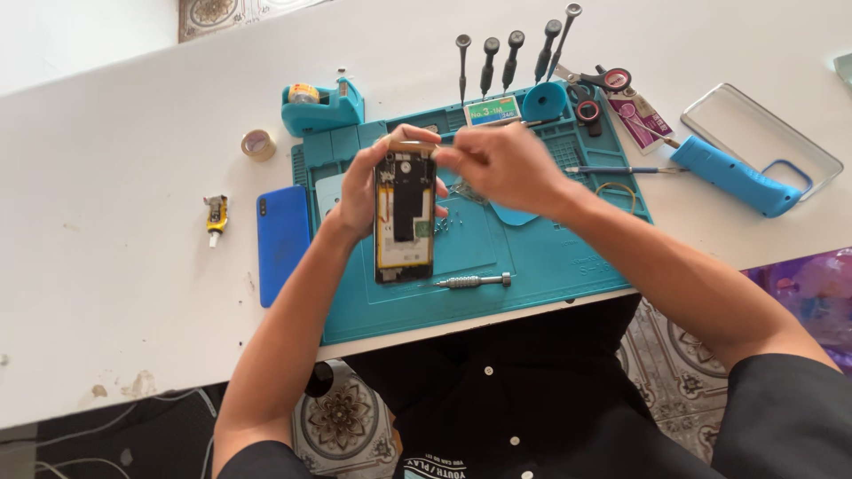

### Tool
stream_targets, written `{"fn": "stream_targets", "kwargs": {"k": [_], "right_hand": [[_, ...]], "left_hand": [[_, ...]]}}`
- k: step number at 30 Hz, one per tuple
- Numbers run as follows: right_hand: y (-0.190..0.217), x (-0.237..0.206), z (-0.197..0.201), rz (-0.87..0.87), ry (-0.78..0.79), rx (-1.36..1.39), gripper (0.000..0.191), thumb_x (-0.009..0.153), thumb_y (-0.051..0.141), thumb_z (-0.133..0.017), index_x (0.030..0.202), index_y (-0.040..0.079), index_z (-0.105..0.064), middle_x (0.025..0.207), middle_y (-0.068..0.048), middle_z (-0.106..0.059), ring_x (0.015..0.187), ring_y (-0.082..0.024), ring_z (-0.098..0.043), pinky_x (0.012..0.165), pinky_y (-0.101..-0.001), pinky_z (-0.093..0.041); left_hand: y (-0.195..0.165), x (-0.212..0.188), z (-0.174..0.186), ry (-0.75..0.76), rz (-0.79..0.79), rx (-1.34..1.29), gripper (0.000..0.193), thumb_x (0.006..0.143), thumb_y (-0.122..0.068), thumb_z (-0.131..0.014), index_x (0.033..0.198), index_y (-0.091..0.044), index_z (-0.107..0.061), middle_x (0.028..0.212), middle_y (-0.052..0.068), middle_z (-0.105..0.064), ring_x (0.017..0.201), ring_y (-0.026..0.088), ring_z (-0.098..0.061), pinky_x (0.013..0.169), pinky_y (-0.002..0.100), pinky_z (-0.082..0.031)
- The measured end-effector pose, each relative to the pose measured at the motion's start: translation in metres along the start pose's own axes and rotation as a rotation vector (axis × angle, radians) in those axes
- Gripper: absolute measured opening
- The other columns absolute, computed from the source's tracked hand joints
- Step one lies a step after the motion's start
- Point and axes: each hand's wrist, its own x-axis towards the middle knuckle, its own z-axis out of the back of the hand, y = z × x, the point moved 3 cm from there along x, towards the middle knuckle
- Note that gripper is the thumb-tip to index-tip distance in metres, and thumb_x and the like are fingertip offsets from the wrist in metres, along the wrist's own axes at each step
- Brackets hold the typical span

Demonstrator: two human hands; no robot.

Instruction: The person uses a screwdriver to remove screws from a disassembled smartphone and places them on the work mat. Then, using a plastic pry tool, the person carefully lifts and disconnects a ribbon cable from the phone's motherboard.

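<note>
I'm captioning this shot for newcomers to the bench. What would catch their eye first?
First, the opened black phone with its back off, held upright over the teal rubber work mat by the left hand, while the right hand pinches at its top edge. Next, the row of black-handled screwdrivers along the mat's far edge, and the blue phone back cover left of the mat.

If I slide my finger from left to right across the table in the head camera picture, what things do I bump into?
Small yellow tool → tape roll → blue phone back cover → left hand → opened phone → right hand → blue-handled tool → clear phone case.
</note>
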Motion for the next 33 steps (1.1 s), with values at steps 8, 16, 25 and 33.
{"fn": "stream_targets", "kwargs": {"k": [8, 16, 25, 33], "right_hand": [[-0.01, 0.01, 0.023, -0.253, 0.185, -0.093, 0.04, 0.097, 0.044, -0.065, 0.079, 0.009, -0.073, 0.05, -0.001, -0.056, 0.039, -0.007, -0.039, 0.039, -0.0279, -0.028], [-0.001, 0.008, 0.004, -0.138, 0.286, -0.023, 0.049, 0.103, 0.044, -0.059, 0.08, 0.004, -0.073, 0.053, 0.001, -0.052, 0.04, -0.007, -0.035, 0.041, -0.0299, -0.026], [-0.005, 0.009, 0.022, -0.171, 0.291, -0.033, 0.039, 0.102, 0.041, -0.054, 0.09, 0.012, -0.077, 0.053, 0.004, -0.047, 0.043, -0.009, -0.032, 0.041, -0.0301, -0.027], [-0.009, 0.014, 0.038, -0.233, 0.285, 0.02, 0.034, 0.098, 0.038, -0.062, 0.093, 0.01, -0.081, 0.052, 0.005, -0.045, 0.046, -0.008, -0.032, 0.044, -0.0311, -0.026]], "left_hand": [[0.015, 0.01, 0.001, -0.036, 0.121, -0.025, 0.077, 0.098, -0.067, -0.038, 0.135, -0.001, -0.052, 0.104, 0.015, -0.066, 0.087, 0.025, -0.075, 0.073, 0.043, -0.068], [0.012, 0.01, 0.003, -0.15, 0.19, 0.189, 0.09, 0.092, -0.071, -0.034, 0.143, 0.002, -0.052, 0.1, 0.018, -0.075, 0.082, 0.026, -0.078, 0.067, 0.036, -0.067], [0.008, 0.011, -0.004, -0.177, 0.24, 0.228, 0.09, 0.094, -0.073, -0.035, 0.132, 0.003, -0.062, 0.101, 0.018, -0.074, 0.083, 0.027, -0.079, 0.069, 0.035, -0.066], [0.003, 0.016, -0.008, -0.09, 0.23, 0.123, 0.092, 0.09, -0.076, -0.029, 0.139, -0.005, -0.062, 0.108, 0.019, -0.073, 0.088, 0.03, -0.078, 0.073, 0.039, -0.067]]}}
